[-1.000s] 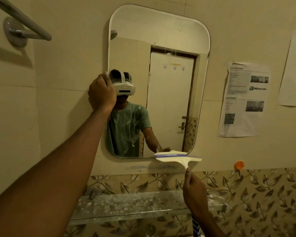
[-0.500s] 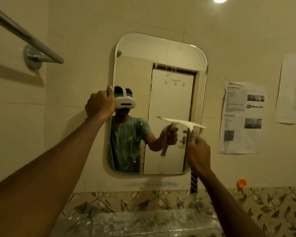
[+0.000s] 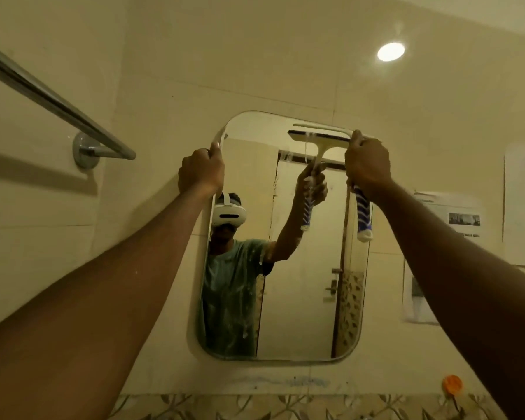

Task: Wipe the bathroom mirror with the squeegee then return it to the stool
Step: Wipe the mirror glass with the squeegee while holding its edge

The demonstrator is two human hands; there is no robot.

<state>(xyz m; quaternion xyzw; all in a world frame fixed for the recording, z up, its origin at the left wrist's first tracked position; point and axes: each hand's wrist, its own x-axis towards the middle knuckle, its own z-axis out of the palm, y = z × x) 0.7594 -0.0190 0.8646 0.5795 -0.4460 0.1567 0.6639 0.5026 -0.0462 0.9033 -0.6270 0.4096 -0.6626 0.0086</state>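
Observation:
The rounded wall mirror (image 3: 303,298) hangs on the cream tiled wall. My right hand (image 3: 366,164) grips the squeegee (image 3: 363,218) by its blue-and-white handle. Its white blade lies against the glass at the mirror's top right corner. My left hand (image 3: 201,171) clutches the mirror's upper left edge. Soapy streaks run down the lower left of the glass. The stool is out of view.
A chrome towel rail (image 3: 58,104) juts from the wall at the upper left. Printed paper sheets (image 3: 446,225) hang on the wall to the right. An orange hook (image 3: 452,384) sits at the lower right, above a leaf-patterned tile band (image 3: 255,407).
My right hand has raised the squeegee from the mirror's bottom edge to its top right corner. My left hand slid up the left edge. The view tilted upward.

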